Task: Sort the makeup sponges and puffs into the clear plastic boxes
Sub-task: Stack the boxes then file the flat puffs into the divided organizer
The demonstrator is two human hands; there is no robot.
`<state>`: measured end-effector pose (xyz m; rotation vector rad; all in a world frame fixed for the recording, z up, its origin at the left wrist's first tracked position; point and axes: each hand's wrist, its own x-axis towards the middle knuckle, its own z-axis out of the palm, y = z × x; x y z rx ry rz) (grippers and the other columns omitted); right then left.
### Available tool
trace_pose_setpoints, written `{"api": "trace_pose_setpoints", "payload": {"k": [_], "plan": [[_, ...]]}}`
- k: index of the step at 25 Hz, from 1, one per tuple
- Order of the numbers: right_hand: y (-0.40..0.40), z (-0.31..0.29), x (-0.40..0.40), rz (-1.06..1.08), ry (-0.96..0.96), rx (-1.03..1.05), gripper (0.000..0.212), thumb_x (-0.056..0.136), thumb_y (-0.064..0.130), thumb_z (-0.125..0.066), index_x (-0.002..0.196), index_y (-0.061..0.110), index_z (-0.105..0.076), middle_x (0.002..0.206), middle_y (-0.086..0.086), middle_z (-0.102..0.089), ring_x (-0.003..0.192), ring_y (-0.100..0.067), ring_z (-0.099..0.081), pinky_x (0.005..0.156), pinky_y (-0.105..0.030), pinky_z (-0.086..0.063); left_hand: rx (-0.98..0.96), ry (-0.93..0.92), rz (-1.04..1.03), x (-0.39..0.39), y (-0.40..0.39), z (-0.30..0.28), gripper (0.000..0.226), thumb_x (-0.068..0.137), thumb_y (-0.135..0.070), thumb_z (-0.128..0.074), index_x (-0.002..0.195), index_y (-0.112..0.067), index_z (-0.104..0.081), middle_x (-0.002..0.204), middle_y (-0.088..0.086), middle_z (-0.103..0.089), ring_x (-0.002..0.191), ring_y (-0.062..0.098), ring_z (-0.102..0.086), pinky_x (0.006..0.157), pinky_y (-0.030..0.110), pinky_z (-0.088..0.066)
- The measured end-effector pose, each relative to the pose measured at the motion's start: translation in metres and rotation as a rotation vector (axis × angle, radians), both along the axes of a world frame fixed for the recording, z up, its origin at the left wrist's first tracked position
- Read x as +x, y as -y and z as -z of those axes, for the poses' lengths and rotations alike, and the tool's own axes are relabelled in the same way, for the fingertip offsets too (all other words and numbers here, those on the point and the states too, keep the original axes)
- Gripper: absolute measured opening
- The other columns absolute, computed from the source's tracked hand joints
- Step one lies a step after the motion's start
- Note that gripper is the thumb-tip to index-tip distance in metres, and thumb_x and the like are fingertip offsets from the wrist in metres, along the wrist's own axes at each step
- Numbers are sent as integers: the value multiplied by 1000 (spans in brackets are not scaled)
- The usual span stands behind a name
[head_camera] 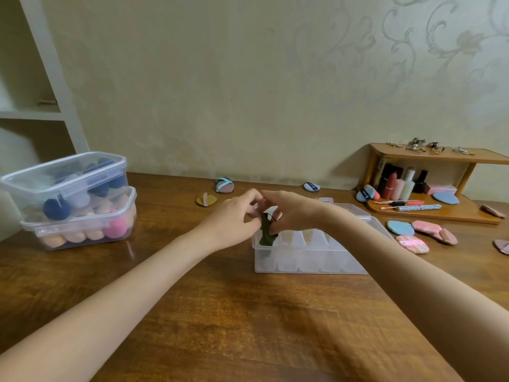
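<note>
A dark green puff stands on edge at the left end of the clear divided box in the middle of the table. My left hand and my right hand both pinch its top from either side. Loose puffs lie around: a mustard one, a teal and mauve one, a small blue one, and blue and pink ones to the right of the box.
Two stacked clear lidded boxes with round sponges stand at the left. A small wooden shelf at the back right holds cosmetics, jewellery and more puffs. A wall shelf unit rises at the far left.
</note>
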<state>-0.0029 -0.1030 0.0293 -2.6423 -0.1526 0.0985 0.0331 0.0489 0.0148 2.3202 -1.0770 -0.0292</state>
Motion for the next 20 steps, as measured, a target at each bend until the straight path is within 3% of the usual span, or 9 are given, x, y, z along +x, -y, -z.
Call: {"api": "trace_pose_setpoints", "payload": {"k": [3, 6, 8, 11, 15, 20], "plan": [[7, -2, -3, 82, 196, 77, 26, 78, -1, -67, 104, 5, -64, 101, -6, -66, 91, -19, -62, 83, -28, -50, -57, -97, -38, 6, -8, 4, 15, 94, -11, -47, 105, -19, -54, 120, -2, -64, 118, 11, -53, 95, 22, -29], [25, -9, -9, 259, 332, 235, 19, 77, -8, -63, 86, 8, -65, 87, -10, -68, 86, -26, -67, 80, -33, -52, 47, -8, 87, 4, -7, 9, 26, 94, -17, -47, 111, -29, -63, 126, -10, -57, 124, 4, -37, 102, 30, -31], [29, -8, -13, 245, 302, 166, 18, 78, -5, -64, 86, 10, -66, 87, -10, -69, 84, -24, -67, 82, -34, -54, 145, 61, 177, 1, -2, 11, 29, 94, -21, -48, 118, -31, -61, 130, -13, -53, 124, 2, -28, 105, 31, -26], [28, -4, -19, 228, 281, 59, 16, 79, 2, -67, 94, 7, -69, 93, -12, -70, 84, -22, -67, 83, -38, -55, 183, 140, 154, 2, 1, 12, 27, 93, -29, -49, 119, -31, -58, 134, -9, -48, 132, 7, -24, 108, 37, -26], [30, -10, -25, 265, 309, 127, 17, 82, -1, -61, 96, 7, -67, 84, -12, -64, 61, -9, -53, 60, -19, -46, 196, 111, 128, 3, -3, 15, 29, 94, -31, -48, 121, -31, -59, 137, -6, -44, 134, 10, -23, 109, 39, -24], [28, -7, -27, 224, 154, 224, 28, 87, -9, -47, 106, 2, -64, 107, -18, -67, 86, -23, -64, 77, -25, -54, 314, 88, 108, 3, 0, 14, 35, 96, -41, -41, 130, -35, -49, 145, -2, -30, 137, 20, -21, 108, 40, -25]]}}
